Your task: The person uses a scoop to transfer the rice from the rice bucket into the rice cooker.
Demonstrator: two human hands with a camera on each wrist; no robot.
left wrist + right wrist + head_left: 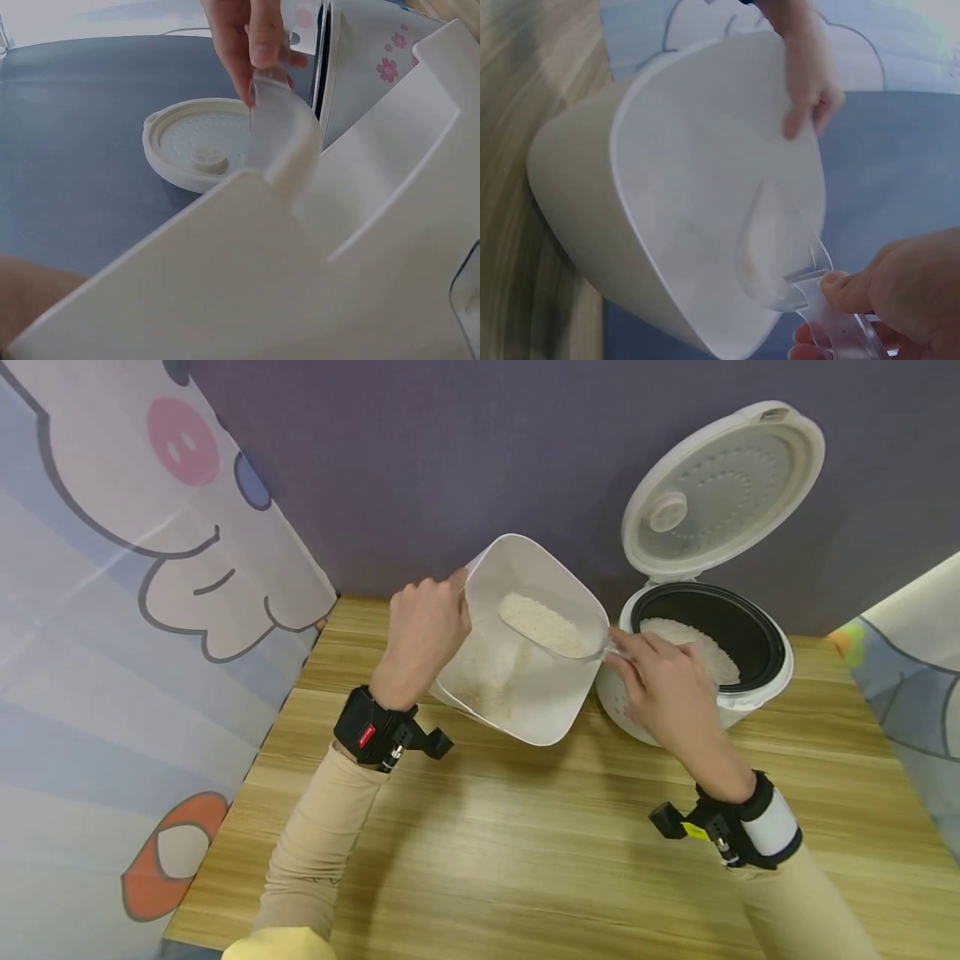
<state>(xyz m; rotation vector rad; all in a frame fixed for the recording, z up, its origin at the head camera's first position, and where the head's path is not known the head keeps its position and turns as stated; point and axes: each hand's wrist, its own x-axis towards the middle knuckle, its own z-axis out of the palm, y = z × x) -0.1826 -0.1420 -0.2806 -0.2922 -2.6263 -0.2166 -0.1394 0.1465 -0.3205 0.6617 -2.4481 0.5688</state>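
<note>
My left hand grips the rim of a white square-mouthed bin, which tilts with its mouth toward me. Loose grains lie low inside it. A clear plastic scoop filled with white rice is inside the bin's mouth. My right hand pinches the scoop's handle, thumb on top in the right wrist view. Beside the bin stands a white rice cooker with its lid up and rice in its dark pot; my right hand partly covers its front.
A wood-grain table carries the bin and cooker. Behind it rises a dark wall panel. Cartoon-printed cloth hangs at the left, with more at the right. Pink flowers mark the cooker's side.
</note>
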